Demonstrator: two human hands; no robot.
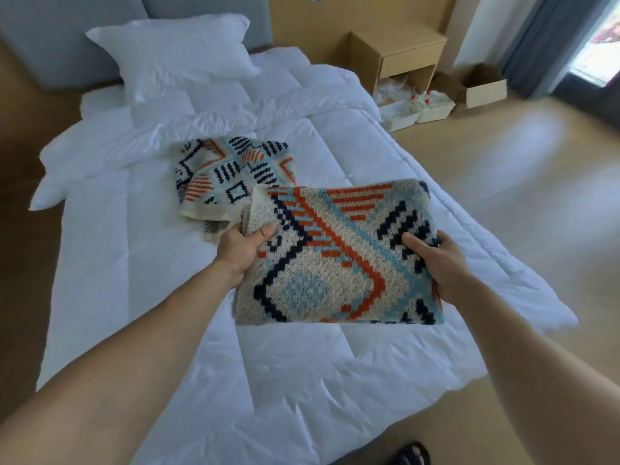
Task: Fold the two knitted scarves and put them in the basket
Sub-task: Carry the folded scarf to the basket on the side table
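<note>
A folded knitted scarf (335, 260), beige with orange, navy and light-blue patterns, is held up above the white bed. My left hand (240, 248) grips its left edge, thumb on top. My right hand (436, 260) grips its right edge, thumb on the pattern. A second folded scarf (231, 176) of the same pattern lies on the duvet (134, 263) just behind and to the left of the held one. White baskets (416, 112) stand on the floor by the bedside table, to the right of the bed.
A white pillow (174, 58) leans at the head of the bed. A wooden bedside table (399, 55) and an open cardboard box (479, 88) stand at the far right. Wooden floor runs along the bed's right side. A dark slipper (412, 454) shows at the bottom.
</note>
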